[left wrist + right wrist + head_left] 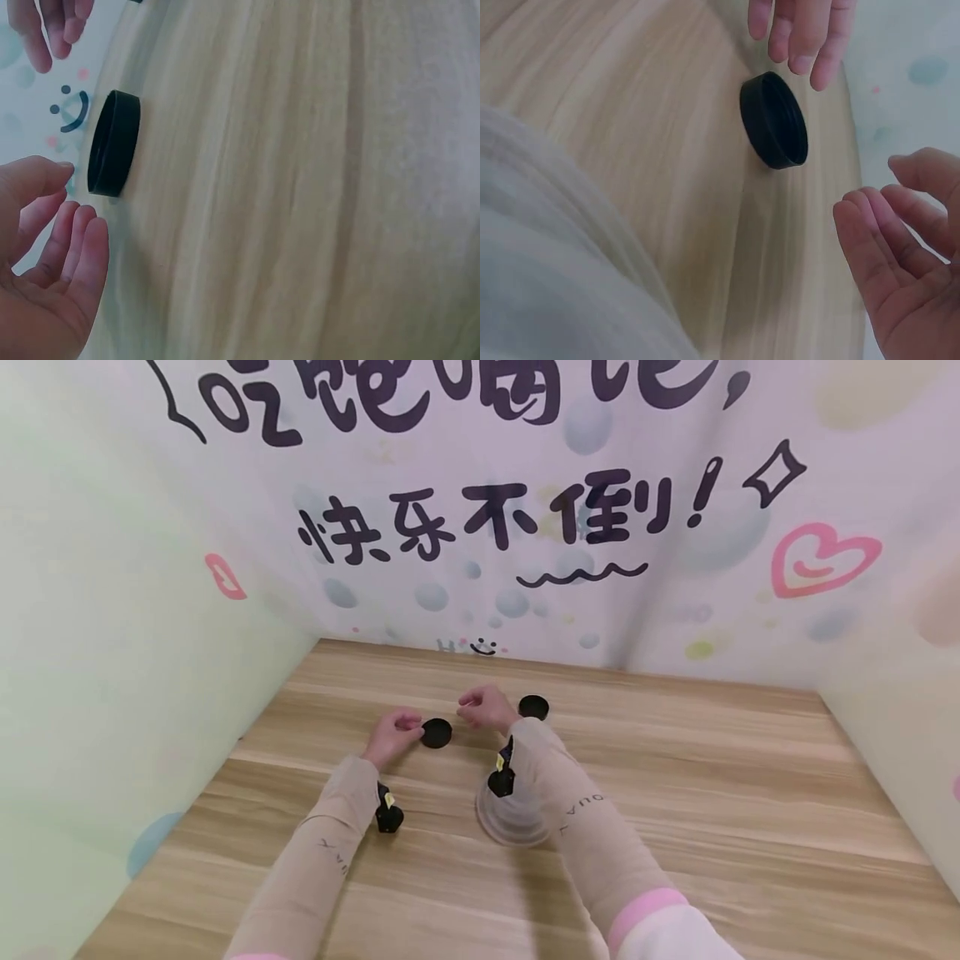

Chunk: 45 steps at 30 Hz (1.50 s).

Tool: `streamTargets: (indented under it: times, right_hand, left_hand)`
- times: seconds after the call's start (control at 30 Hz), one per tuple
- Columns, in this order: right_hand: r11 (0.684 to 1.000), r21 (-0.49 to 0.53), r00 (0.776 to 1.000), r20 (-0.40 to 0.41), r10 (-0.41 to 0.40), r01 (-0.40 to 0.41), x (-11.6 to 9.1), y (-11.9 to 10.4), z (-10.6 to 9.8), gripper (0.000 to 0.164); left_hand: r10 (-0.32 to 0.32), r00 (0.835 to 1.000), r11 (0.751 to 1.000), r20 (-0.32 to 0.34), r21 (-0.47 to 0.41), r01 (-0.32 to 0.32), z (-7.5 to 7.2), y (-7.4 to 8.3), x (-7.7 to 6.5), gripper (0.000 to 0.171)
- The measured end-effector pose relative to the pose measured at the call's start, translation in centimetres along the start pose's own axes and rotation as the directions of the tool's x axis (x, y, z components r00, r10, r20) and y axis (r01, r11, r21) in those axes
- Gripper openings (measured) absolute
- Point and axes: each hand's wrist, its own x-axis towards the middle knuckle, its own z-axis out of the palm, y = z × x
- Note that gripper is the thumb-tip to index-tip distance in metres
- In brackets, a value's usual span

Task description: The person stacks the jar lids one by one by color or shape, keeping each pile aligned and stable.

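Note:
A round, shallow black lid (437, 734) lies on the wooden table with its hollow side up. My left hand (393, 735) is at its left edge; in the left wrist view a small gap shows between the fingertips (94, 232) and the lid (116, 142). The fingers are loosely bent and hold nothing. To the right of that lid, my right hand (487, 708) hovers with relaxed fingers (851, 225) and nothing in its grasp. Partly behind the right wrist lies a second black lid (534, 707).
A translucent round plastic container (510, 818) stands on the table (420, 885) under my right forearm, which hides part of it. A printed cloth wall (480, 602) rises at the table's back edge, with pale walls at both sides.

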Motion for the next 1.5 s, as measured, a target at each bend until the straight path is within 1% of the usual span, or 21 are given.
streamTargets:
  times: [0.03, 0.07, 0.1, 0.2, 0.33, 0.37, 0.5, 0.57, 0.6, 0.7, 0.83, 0.9, 0.97, 1.0, 1.1, 1.13, 1.2, 1.23, 1.27, 1.43, 1.5]
  right_hand:
    - [1.0, -0.001, 1.0, 0.004, 0.004, -0.004, 1.7, 2.3, 0.4, 0.028]
    - [0.999, -0.014, 0.999, 0.012, 0.034, -0.034, 2.4, 3.3, 0.8, 0.029]
    - [1.0, -0.009, 1.0, 0.015, 0.002, -0.002, 3.3, 4.7, 1.2, 0.029]
    - [0.998, -0.046, 0.999, 0.033, 0.033, -0.032, 3.4, 5.3, 1.9, 0.03]
    - [0.992, -0.08, 0.994, 0.052, 0.098, -0.094, 1.3, 2.8, 2.2, 0.032]
    - [0.991, -0.099, 0.994, 0.05, 0.096, -0.09, 0.0, 1.2, 2.1, 0.032]
    - [0.991, -0.098, 0.992, 0.081, 0.099, -0.091, 0.0, 1.3, 2.4, 0.034]
    - [0.992, -0.098, 0.993, 0.074, 0.093, -0.085, 1.0, 2.8, 2.8, 0.034]
    - [0.991, -0.093, 0.991, 0.075, 0.108, -0.101, 2.5, 4.8, 3.2, 0.034]
    - [0.988, -0.088, 0.989, 0.064, 0.134, -0.129, 4.8, 7.7, 3.8, 0.033]
    - [0.993, -0.043, 0.989, 0.088, 0.116, -0.113, 7.3, 10.9, 3.9, 0.032]
    - [0.99, -0.035, 0.985, 0.101, 0.139, -0.136, 7.2, 10.6, 3.8, 0.031]
    - [0.988, -0.055, 0.983, 0.099, 0.152, -0.147, 6.2, 9.1, 3.6, 0.029]
    - [0.985, -0.083, 0.983, 0.091, 0.161, -0.154, 4.3, 6.7, 3.4, 0.028]
    - [0.976, -0.118, 0.978, 0.082, 0.194, -0.184, 1.1, 1.8, 2.7, 0.028]
    - [0.979, -0.125, 0.981, 0.085, 0.175, -0.164, 0.3, 0.7, 2.5, 0.028]
    - [0.971, -0.145, 0.976, 0.087, 0.202, -0.188, -1.1, -1.7, 2.0, 0.028]
    - [0.976, -0.134, 0.978, 0.094, 0.184, -0.171, -0.1, -0.6, 2.0, 0.028]
    - [0.975, -0.144, 0.978, 0.093, 0.185, -0.17, -0.1, -0.6, 1.9, 0.028]
    - [0.981, -0.156, 0.989, 0.071, 0.127, -0.115, 2.5, 3.6, 1.6, 0.028]
    - [0.977, -0.161, 0.987, 0.058, 0.149, -0.138, 1.6, 2.6, 1.3, 0.027]
  left_hand:
    - [-0.003, 1.0, 1.0, -0.001, 0.005, 0.003, 0.1, -0.3, 0.0, 0.027]
    - [-0.007, 1.0, 1.0, -0.004, 0.01, 0.007, 0.3, -0.4, 0.1, 0.027]
    - [-0.007, 1.0, 1.0, -0.007, 0.017, 0.007, 0.4, -0.6, 0.1, 0.027]
    - [-0.016, 1.0, 0.999, -0.014, 0.027, 0.016, 0.6, -0.9, 0.0, 0.028]
    - [-0.026, 1.0, 0.999, -0.016, 0.028, 0.027, 0.7, -0.9, 0.0, 0.028]
    - [-0.028, 0.999, 0.999, -0.018, 0.027, 0.029, 0.7, -0.8, 0.0, 0.028]
    - [-0.029, 0.999, 1.0, -0.029, -0.009, 0.028, 0.8, -0.9, 0.0, 0.028]
    - [-0.028, 0.999, 0.998, -0.028, -0.052, 0.027, 0.9, -0.9, 0.0, 0.028]
    - [-0.031, 0.999, 0.996, -0.021, -0.083, 0.029, 1.0, -0.9, 0.0, 0.028]
    - [-0.052, 0.999, 0.984, -0.001, -0.168, 0.051, 1.2, -0.9, 0.1, 0.027]
    - [-0.085, 0.996, 0.975, 0.009, -0.207, 0.085, 1.3, -0.9, 0.1, 0.027]
    - [-0.095, 0.995, 0.974, 0.007, -0.205, 0.094, 1.4, -0.8, 0.2, 0.027]
    - [-0.109, 0.994, 0.972, 0.006, -0.208, 0.108, 1.5, -0.8, 0.2, 0.028]
    - [-0.11, 0.994, 0.972, 0.008, -0.209, 0.109, 1.5, -0.8, 0.2, 0.028]
    - [-0.123, 0.992, 0.969, 0.011, -0.215, 0.122, 1.5, -0.6, 0.4, 0.027]
    - [-0.126, 0.992, 0.969, 0.012, -0.214, 0.126, 1.5, -0.5, 0.4, 0.027]
    - [-0.138, 0.99, 0.967, 0.014, -0.213, 0.138, 1.5, -0.3, 0.5, 0.027]
    - [-0.146, 0.989, 0.965, 0.017, -0.216, 0.146, 1.5, -0.2, 0.6, 0.027]
    - [-0.148, 0.989, 0.964, 0.021, -0.22, 0.149, 1.5, -0.1, 0.6, 0.028]
    - [-0.157, 0.987, 0.959, 0.034, -0.232, 0.161, 1.8, 0.6, 0.7, 0.029]
    - [-0.155, 0.987, 0.961, 0.033, -0.225, 0.158, 2.1, 0.9, 0.7, 0.029]
